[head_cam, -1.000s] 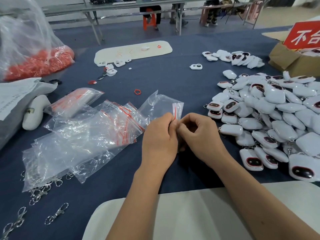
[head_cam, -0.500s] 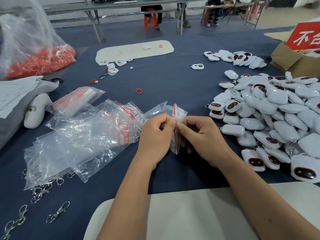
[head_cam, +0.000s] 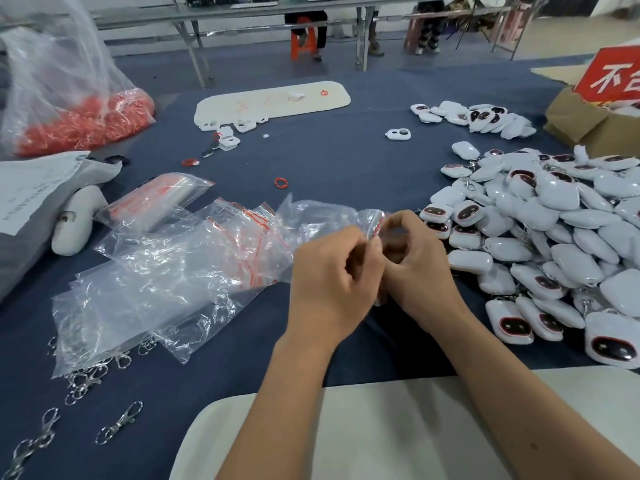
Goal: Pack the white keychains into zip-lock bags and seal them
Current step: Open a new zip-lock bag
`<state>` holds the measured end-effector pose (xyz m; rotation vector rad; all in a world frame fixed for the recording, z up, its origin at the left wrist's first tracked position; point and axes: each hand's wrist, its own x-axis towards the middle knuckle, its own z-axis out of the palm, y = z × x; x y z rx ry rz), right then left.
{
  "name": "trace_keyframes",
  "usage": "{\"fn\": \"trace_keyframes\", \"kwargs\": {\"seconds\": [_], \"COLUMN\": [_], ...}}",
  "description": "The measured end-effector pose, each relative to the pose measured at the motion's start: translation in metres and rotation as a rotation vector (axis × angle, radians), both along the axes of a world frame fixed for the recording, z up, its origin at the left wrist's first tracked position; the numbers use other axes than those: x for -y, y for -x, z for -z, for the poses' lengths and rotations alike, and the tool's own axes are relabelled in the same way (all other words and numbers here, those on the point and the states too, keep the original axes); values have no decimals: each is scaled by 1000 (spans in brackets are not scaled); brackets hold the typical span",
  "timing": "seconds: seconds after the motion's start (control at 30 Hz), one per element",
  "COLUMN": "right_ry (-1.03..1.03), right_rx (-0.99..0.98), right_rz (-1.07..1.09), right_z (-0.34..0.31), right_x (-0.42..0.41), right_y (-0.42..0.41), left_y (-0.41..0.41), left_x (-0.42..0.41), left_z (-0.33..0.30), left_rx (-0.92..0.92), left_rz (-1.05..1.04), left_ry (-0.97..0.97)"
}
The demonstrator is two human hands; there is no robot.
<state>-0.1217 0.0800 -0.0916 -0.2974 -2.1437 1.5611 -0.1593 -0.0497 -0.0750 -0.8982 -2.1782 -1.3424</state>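
Since 1.0 s ago: both hands have drawn slightly apart at the fingertips and the held bag's mouth has shifted rightward, red strip now by the right thumb. Left to right: large clear sack of orange rings (head_cam: 79,123) at far left; loose metal clasps (head_cam: 119,424) on the blue cloth near the front edge; pile of empty zip-lock bags (head_cam: 166,271) left of centre. Left hand (head_cam: 332,282) fingers curled, pinching the zip-lock bag (head_cam: 325,216) at its red seal edge; right hand (head_cam: 419,265) curled, pinching the same edge opposite. Bag lies crumpled, extending left from the hands. Heap of white keychains (head_cam: 554,237) on the table, right of the hands, not touched
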Motion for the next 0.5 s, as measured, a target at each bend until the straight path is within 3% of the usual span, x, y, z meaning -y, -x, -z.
{"fn": "trace_keyframes", "kwargs": {"seconds": [0.07,0.13,0.23,0.37,0.5], "right_ry": [0,56,221,367,351], "right_rx": [-21,-29,-50,-92,-98], "right_rz": [-3,3,-16,-133,-61], "right_z": [0,1,1,0,2], "right_x": [-1,-2,-7,-10,-12], "right_y": [1,2,3,1,3], "left_y": [-1,8,29,36,37], "left_x": [2,10,28,38,34], "left_z": [-3,-5,-5,1,-2], "left_rx": [-50,-107,104,465,517], "left_rz": [-33,-257,-543,-378,-273], "left_ry": [-65,-112,-66,-188,-350]}}
